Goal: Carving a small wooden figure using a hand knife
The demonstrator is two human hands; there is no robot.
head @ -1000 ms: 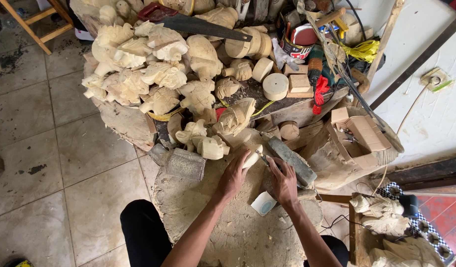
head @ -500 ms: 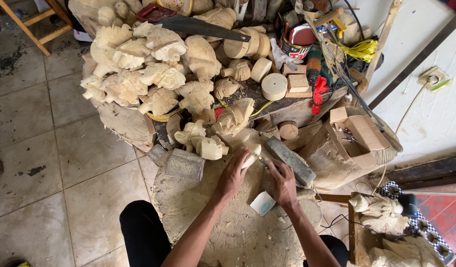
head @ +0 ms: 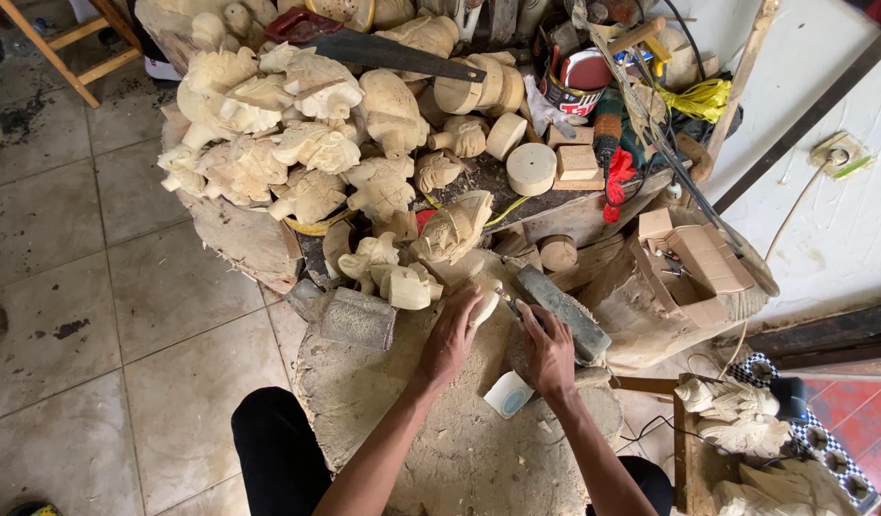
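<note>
Nearest the camera, the person's dark-trousered knees are framing a round, sawdust-covered wooden work block [head: 412,449], and both bare forearms are reaching forward over it. On the block, just on the near side of the right hand, a small white and pale blue cup-like object [head: 507,394] is lying on its side. The left hand [head: 450,336] is resting on the far part of the block with its fingers curled together around a small pale wood carving [head: 483,308], which is sitting at the block's far edge; the thumb side is pressing against the piece. The right hand [head: 547,349] is lying just beside it, fingers drawn together and bent down onto the block beside the carving; whether they are pinching a tool is too small to tell. Touching the right hand's far side, a long grey sharpening stone [head: 563,313] is lying slantwise across the block's far right edge. At the block's far left edge a grey rectangular block [head: 358,318] is sitting. Beyond the work block, a heap of unfinished pale carvings [head: 297,143] is piling up on an old stump, with round wooden discs [head: 531,168] to its right. Farther still, a handsaw [head: 383,50] is lying across the top of the heap, and a red-rimmed tin [head: 579,81] is standing among tools to the right of it.
</note>
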